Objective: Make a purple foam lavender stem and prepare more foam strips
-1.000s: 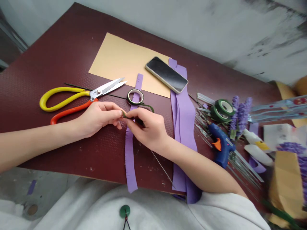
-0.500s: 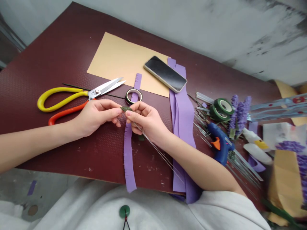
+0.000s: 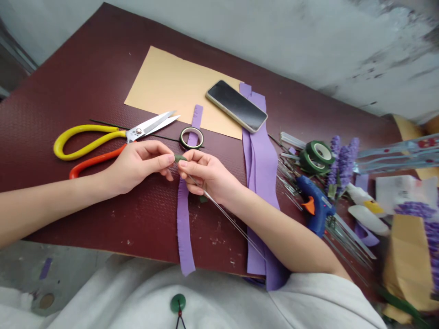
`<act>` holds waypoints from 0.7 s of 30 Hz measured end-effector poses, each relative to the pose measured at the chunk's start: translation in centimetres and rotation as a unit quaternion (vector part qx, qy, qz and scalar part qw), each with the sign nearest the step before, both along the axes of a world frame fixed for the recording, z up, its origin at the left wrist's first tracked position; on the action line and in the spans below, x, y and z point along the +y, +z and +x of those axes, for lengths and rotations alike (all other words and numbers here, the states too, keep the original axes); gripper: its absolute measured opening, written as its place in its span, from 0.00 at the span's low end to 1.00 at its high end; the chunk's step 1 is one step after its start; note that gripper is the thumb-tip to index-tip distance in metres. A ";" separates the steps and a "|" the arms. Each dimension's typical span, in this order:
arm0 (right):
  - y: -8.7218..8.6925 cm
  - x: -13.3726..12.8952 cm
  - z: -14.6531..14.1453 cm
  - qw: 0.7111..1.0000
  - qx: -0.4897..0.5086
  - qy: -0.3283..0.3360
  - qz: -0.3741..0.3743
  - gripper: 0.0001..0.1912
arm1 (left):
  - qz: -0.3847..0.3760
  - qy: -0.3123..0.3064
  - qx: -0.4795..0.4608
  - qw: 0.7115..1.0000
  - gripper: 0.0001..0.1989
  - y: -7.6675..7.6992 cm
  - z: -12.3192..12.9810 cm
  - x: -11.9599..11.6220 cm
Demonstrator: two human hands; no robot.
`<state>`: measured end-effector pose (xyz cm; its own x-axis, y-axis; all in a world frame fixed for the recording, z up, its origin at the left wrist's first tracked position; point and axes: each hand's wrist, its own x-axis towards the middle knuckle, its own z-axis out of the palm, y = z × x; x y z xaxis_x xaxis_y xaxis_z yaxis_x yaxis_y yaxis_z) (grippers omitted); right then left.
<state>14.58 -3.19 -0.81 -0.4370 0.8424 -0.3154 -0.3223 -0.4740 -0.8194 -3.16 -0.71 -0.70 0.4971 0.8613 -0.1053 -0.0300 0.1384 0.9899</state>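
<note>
A small piece of dark green tape [image 3: 179, 158] is pinched between the thumb and forefinger of my left hand [image 3: 142, 165]. My right hand [image 3: 211, 176] is closed at the tape's other end and grips thin metal wires [image 3: 230, 220], which trail down toward my body. Where tape and wires meet is hidden by my fingers. Beneath the hands lies a purple strip [image 3: 184, 224] with a fringed edge. A narrow tape roll [image 3: 181, 136] rests on that strip, just above my fingers. Scissors [image 3: 139, 131] with yellow and orange handles lie open behind my left hand.
Tan paper [image 3: 164, 77] lies at the back, with a phone [image 3: 236, 106] partly on it. Purple sheets [image 3: 262, 169] run under my right forearm. A blue glue gun [image 3: 315, 203], green tape rolls [image 3: 313, 157] and purple flowers [image 3: 346, 160] crowd the right side.
My right hand has shifted slightly left, and its grip at the green tape has turned a little. The left hand is almost in the same place. Nothing else has moved.
</note>
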 end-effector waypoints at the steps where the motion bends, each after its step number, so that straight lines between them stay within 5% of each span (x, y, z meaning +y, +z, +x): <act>1: 0.0 0.0 0.1 1.000 -0.014 0.007 0.012 0.15 | 0.009 0.003 0.014 1.000 0.04 0.1 0.0 -0.1; 5: 0.3 -0.1 0.3 0.978 -0.139 -0.002 0.154 0.12 | 0.031 0.015 0.065 0.997 0.05 0.4 0.2 -0.3; 9: 0.5 -0.5 0.4 0.872 -0.326 -0.045 0.363 0.10 | 0.035 0.012 0.086 0.996 0.06 0.6 0.2 -0.3; 13: 0.2 -0.8 0.4 0.797 -0.387 -0.072 0.458 0.04 | 0.040 -0.003 0.083 0.996 0.06 0.4 0.2 -0.3; 16: 0.1 -1.0 0.3 0.810 -0.366 -0.086 0.451 0.03 | 0.066 -0.008 0.080 0.995 0.06 0.5 0.1 -0.3; 21: 0.6 -1.3 -0.1 0.913 -0.248 -0.078 0.314 0.09 | 0.137 -0.006 0.093 0.986 0.07 1.3 0.0 -0.5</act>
<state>14.53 -4.45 -0.19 -0.2310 0.9649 0.1246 0.1398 0.1597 -0.9772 -3.14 -1.18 0.57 0.5010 0.8645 0.0411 0.1556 -0.1368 0.9783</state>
